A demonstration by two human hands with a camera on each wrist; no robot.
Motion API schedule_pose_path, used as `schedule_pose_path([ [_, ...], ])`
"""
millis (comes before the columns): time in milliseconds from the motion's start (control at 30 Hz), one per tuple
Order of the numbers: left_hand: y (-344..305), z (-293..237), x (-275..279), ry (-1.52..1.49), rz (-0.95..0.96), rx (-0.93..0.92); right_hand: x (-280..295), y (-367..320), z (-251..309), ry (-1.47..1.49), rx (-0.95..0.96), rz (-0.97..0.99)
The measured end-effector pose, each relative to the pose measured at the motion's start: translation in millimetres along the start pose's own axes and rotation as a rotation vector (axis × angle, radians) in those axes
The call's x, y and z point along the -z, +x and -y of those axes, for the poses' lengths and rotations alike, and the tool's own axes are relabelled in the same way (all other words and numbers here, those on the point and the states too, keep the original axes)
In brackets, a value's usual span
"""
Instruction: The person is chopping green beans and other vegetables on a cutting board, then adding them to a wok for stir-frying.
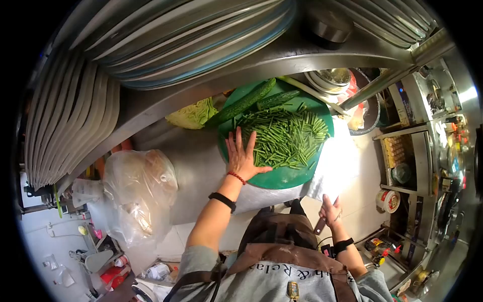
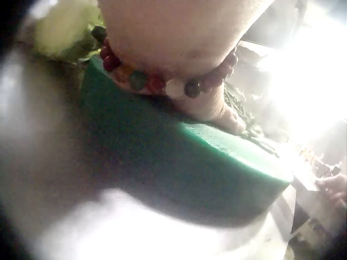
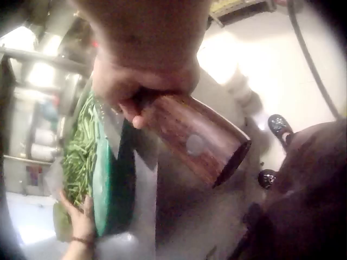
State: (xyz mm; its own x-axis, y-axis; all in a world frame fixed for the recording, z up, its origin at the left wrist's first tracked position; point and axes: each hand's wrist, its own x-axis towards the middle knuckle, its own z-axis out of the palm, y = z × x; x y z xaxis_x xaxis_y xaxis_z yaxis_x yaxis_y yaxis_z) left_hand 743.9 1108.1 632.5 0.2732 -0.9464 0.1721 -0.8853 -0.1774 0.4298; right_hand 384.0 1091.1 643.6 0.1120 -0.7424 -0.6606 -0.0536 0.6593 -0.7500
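Observation:
A heap of cut green beans (image 1: 289, 138) covers much of a thick, round green chopping board (image 1: 284, 178). My left hand (image 1: 242, 160) lies at the heap's left edge with fingers spread, the thumb near the board's front; a beaded bracelet (image 2: 157, 84) circles that wrist. Off the board's front right, my right hand (image 1: 330, 211) grips a cleaver by its thick brown wooden handle (image 3: 195, 141). The blade (image 3: 113, 130) points toward the board and is mostly lost in glare in the head view. Two cucumbers (image 1: 246, 103) lie behind the beans.
A piece of cabbage (image 1: 193, 115) sits left of the cucumbers. A clear plastic bag (image 1: 138, 191) stands on the steel counter's left. Overhead, a metal shelf (image 1: 216, 75) holds stacked plates (image 1: 201, 50). Racks with eggs (image 1: 396, 151) and bottles line the right side.

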Motion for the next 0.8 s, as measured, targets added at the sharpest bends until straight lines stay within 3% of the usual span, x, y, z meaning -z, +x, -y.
schedule_pose_path([
  [100,12,-19,-11,-0.006,-0.012,0.051,-39,21,10,0.002,0.064,0.107],
  [300,21,-80,-32,-0.161,-0.261,0.007,-108,26,29,-0.029,0.186,0.169],
  [400,19,-91,-41,-0.154,-0.285,0.036,-118,25,34,-0.125,0.177,0.172],
  [800,27,-103,-25,-0.206,-0.447,-0.071,-117,21,37,-0.005,0.11,0.35],
])
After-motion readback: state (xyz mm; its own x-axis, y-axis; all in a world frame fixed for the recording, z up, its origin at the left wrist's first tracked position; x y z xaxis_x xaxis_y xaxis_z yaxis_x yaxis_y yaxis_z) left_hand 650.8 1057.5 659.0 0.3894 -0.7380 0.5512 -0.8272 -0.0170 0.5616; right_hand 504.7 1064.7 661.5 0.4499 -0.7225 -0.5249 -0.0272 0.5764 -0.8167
